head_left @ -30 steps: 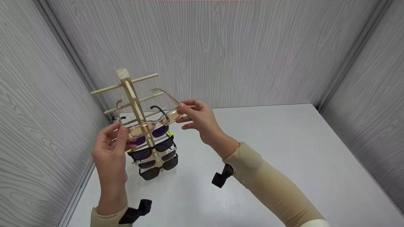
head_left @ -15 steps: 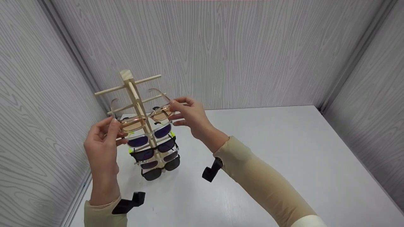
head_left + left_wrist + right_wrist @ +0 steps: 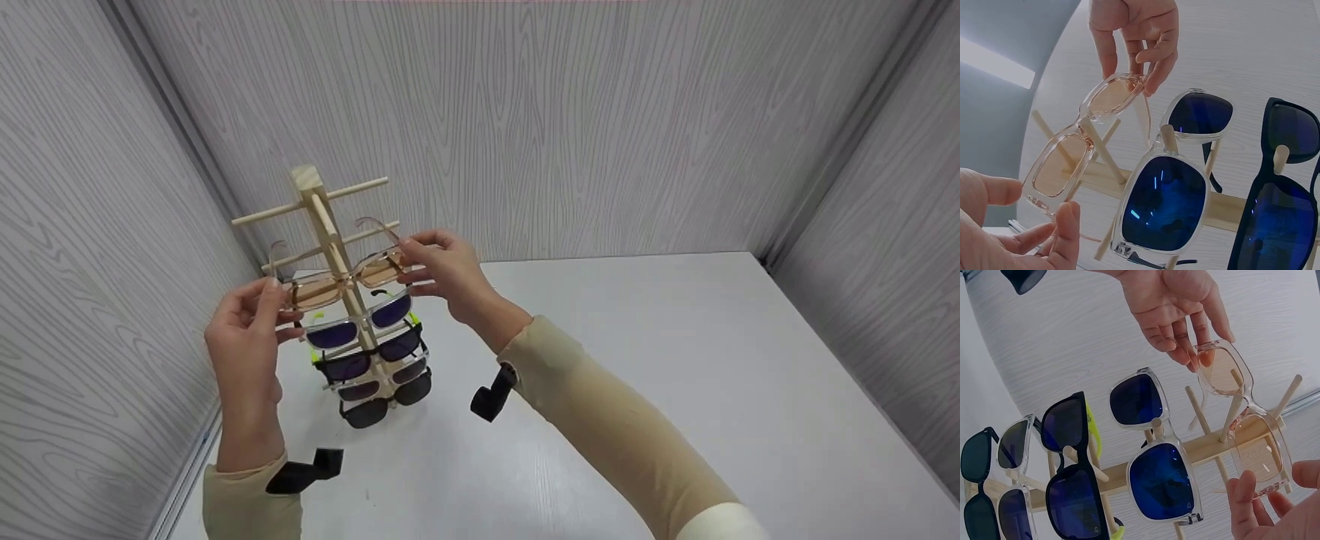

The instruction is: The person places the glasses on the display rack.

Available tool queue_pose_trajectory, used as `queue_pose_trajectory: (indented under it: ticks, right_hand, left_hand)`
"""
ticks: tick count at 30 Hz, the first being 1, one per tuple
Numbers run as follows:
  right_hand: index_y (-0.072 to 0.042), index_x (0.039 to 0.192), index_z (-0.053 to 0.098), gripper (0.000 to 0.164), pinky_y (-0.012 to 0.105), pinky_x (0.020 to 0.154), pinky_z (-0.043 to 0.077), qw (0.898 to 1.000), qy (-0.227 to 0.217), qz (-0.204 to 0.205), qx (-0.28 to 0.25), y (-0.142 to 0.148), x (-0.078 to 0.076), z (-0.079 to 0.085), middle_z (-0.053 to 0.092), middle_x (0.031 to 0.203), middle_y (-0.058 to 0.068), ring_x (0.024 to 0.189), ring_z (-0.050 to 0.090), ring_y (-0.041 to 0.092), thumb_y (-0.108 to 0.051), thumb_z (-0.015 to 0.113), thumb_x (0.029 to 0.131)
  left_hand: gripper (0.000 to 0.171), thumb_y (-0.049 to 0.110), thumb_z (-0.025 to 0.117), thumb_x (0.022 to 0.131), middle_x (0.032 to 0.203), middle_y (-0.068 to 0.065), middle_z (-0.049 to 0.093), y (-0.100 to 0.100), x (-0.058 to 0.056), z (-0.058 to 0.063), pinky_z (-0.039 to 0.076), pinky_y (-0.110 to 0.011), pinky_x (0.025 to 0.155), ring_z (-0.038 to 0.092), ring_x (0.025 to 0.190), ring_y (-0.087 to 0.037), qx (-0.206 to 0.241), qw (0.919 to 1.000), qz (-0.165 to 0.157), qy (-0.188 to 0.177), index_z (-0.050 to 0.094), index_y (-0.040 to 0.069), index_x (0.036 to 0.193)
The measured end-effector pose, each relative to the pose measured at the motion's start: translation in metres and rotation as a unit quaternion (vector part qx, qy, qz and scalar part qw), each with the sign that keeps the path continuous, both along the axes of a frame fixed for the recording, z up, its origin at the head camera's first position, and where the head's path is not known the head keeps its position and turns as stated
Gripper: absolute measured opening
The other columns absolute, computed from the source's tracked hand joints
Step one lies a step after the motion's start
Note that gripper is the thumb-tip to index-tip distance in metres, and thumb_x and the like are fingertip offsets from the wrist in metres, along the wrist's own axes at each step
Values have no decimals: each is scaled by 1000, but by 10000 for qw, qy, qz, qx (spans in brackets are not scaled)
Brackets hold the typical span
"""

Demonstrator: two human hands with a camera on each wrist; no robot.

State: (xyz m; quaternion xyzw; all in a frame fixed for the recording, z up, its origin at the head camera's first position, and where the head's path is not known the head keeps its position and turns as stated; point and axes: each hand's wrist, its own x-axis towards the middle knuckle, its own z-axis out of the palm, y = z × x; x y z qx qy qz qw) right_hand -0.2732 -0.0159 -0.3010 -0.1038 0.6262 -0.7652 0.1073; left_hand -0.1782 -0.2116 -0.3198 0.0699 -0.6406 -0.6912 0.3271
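Note:
Both hands hold a pair of glasses with a clear pinkish frame and pale orange lenses. My left hand pinches the left end of the frame and my right hand pinches the right end. The temples are unfolded and point back toward a wooden eyewear stand. In the left wrist view the bridge lies right by the tip of a short front peg. Just below on the stand hang clear-framed sunglasses with blue lenses, seen also in the right wrist view.
Lower on the stand hang black sunglasses with neon yellow temples, clear-framed dark ones and black ones. A crossbar sticks out at the top. The white table is bounded by wood-grain panels.
The glasses have come down and closer to the stand, now level above the blue-lensed pair. The right hand has shifted left with them. Both hands keep their hold.

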Motion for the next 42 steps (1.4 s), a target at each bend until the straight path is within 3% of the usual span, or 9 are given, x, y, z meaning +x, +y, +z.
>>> queue_pose_trajectory:
  ticks: [9,23,30,35,42]
  right_hand:
    - [-5,106,58,23,34,66,56,9999,-154,26,25,-6,-3,-2,61,107,21,81,66,27,-21,62,91]
    - [-5,105,60,24,34,66,56,9997,-101,44,195,-4,-7,-4,62,104,17,85,66,30,-25,63,90]
    - [-5,109,58,28,35,69,56,9991,-219,133,335,9,-1,-7,64,103,12,86,66,26,-25,63,90]
    - [-5,111,58,31,34,71,55,9989,-186,241,347,22,4,-6,63,107,14,87,66,25,-26,63,90]
    - [-4,110,60,29,33,70,55,9988,-330,305,180,45,12,-18,63,107,16,86,66,25,-24,63,90]
  left_hand:
    - [26,23,66,87,91,-18,58,-6,-2,-3,53,-23,51,62,68,-22,217,9997,-9,-54,62,3,103]
    - [34,27,64,88,89,-14,59,-10,-3,-3,53,-23,52,63,68,-21,132,9994,28,-323,60,-1,108]
    - [32,28,65,88,93,-12,62,-15,8,-3,53,-23,54,64,69,-21,86,9987,140,-492,61,3,108]
    - [26,26,63,90,93,-11,63,-13,17,-3,53,-22,54,64,69,-19,-78,9988,255,-419,61,5,106]
    - [25,26,61,91,92,-11,63,-4,28,-11,52,-22,53,63,69,-18,-353,9979,263,-466,61,5,105]
